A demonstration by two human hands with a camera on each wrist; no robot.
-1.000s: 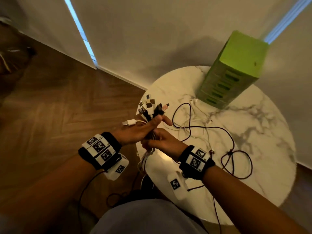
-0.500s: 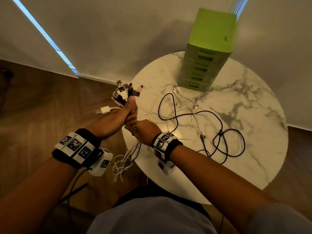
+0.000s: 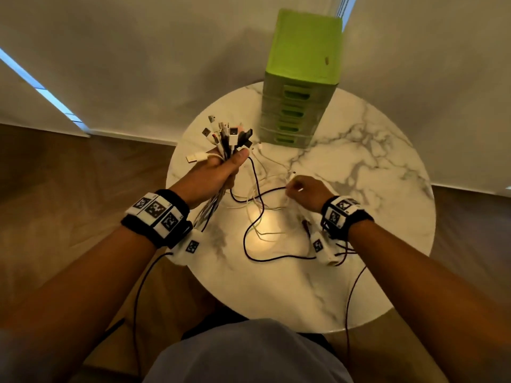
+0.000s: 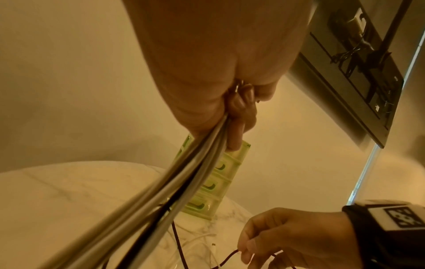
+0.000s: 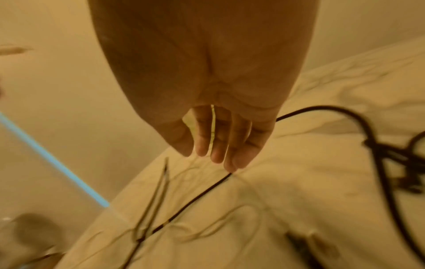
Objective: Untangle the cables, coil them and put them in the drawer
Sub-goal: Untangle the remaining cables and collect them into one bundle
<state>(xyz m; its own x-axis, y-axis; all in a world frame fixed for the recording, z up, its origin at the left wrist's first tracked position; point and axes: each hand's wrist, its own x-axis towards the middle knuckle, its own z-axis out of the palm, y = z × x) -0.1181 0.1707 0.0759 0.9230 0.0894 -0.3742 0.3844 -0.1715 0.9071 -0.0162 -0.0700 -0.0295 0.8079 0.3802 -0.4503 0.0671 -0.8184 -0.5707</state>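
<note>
Round marble table point(image 3: 359, 217), green drawer unit point(image 3: 301, 78) standing at its far edge. Loose cables point(image 3: 257, 205) sprawl across the top. Left hand point(image 3: 213, 172) fists a bundle point(image 3: 226, 139), plugs fanned upward; right hand point(image 3: 307, 190) pinches a black cable point(image 4: 227, 258) low over the tangle.

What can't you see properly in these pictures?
- Head view: how many cables the left hand holds in its bundle; the plugs crowd together.
- Right wrist view: what the right hand holds; motion blur, and the palm hides it.
- Head and left wrist views: what's inside the green drawer unit; every drawer is shut.
- Head view: the dark cable end, hidden under the right wrist.
</note>
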